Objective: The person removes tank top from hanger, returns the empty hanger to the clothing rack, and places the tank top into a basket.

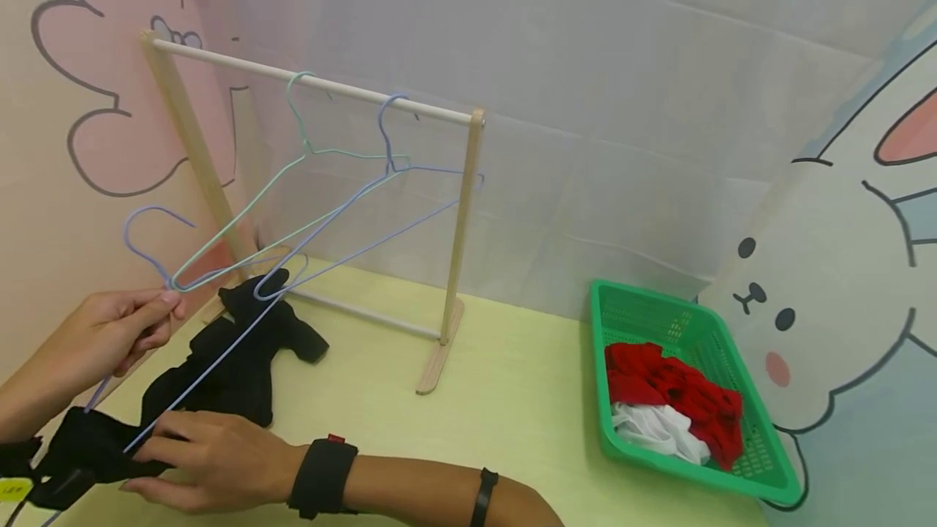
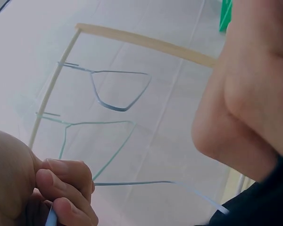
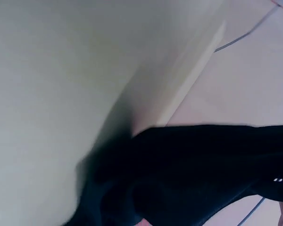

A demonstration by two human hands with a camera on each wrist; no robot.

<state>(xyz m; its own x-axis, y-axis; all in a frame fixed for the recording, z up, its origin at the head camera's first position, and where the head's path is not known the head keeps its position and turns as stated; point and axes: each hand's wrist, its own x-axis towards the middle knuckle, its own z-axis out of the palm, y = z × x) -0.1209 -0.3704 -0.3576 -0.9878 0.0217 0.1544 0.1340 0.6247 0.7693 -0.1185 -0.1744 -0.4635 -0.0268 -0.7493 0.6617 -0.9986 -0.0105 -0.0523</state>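
My left hand (image 1: 128,328) pinches a lavender wire hanger (image 1: 150,254) just below its hook. The hanger's long bottom bar slants down toward the lower left, where a piece of black cloth (image 1: 91,446) lies around its lower end. Curled fingers of my right hand (image 1: 212,462) grip that cloth beside the bar. In the right wrist view, black cloth (image 3: 188,169) fills the lower part, and most of the right hand is hidden. A black short-sleeved garment (image 1: 241,356) lies on the table behind the hands.
A wooden rack (image 1: 457,234) carries a mint hanger (image 1: 252,206) and a periwinkle hanger (image 1: 432,214) on its white rail (image 1: 234,63). On the right, a green basket (image 1: 603,397) contains red cloth (image 1: 677,389) and white cloth (image 1: 659,431). Curtains stand behind the pale yellow table (image 1: 527,397).
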